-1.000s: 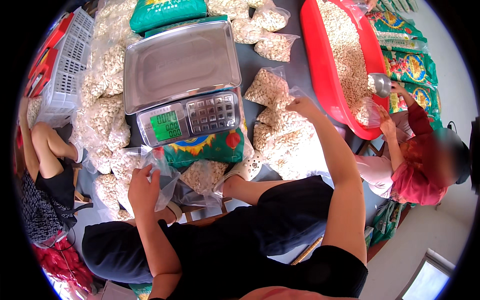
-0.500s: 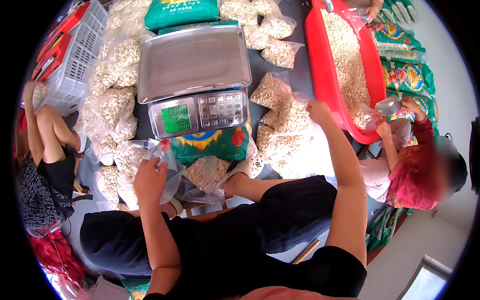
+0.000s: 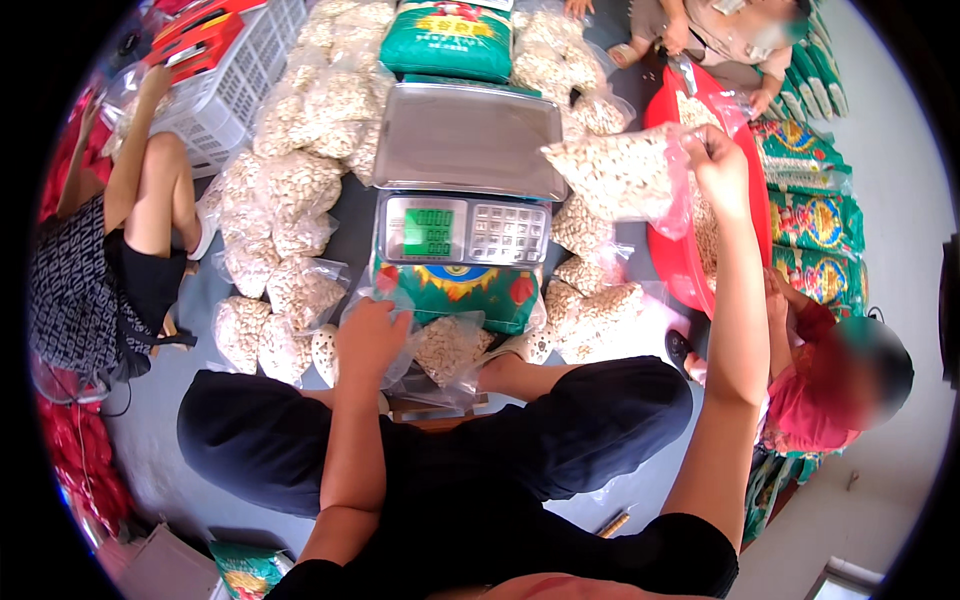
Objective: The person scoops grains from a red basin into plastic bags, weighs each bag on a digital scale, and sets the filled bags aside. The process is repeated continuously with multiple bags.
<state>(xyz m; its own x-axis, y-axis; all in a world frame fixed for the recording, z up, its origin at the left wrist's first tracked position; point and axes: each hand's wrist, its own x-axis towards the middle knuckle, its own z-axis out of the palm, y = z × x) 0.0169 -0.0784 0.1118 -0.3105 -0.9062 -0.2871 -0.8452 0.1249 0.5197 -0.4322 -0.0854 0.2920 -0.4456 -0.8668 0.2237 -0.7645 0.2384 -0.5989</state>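
My right hand [image 3: 722, 170] is raised at the right, its fingers pinching the gathered top of a clear plastic bag [image 3: 615, 178] of pale, flat seeds or beans. The bag hangs tilted, its filled end toward the scale [image 3: 470, 140], without resting on the pan. My left hand [image 3: 370, 338] is low, in front of the scale, fingers curled on a thin clear plastic bag [image 3: 402, 372] that looks empty. Just right of it sits another filled bag [image 3: 446, 348]. The scale has a bare steel pan and a lit green display, and rests on a green printed sack [image 3: 465, 290].
Filled bags [image 3: 300, 190] crowd the left side; more [image 3: 595, 320] lie right of the scale. A red tub [image 3: 665, 255] of loose seeds stands at the right, with a co-worker [image 3: 820, 370] beside it and another behind. At left, a seated person [image 3: 85, 290] is near a white crate [image 3: 235, 95].
My right hand has lifted a filled bag from the pile right of the scale, up and away. My left hand stays low by the plastic bag. The view has shifted.
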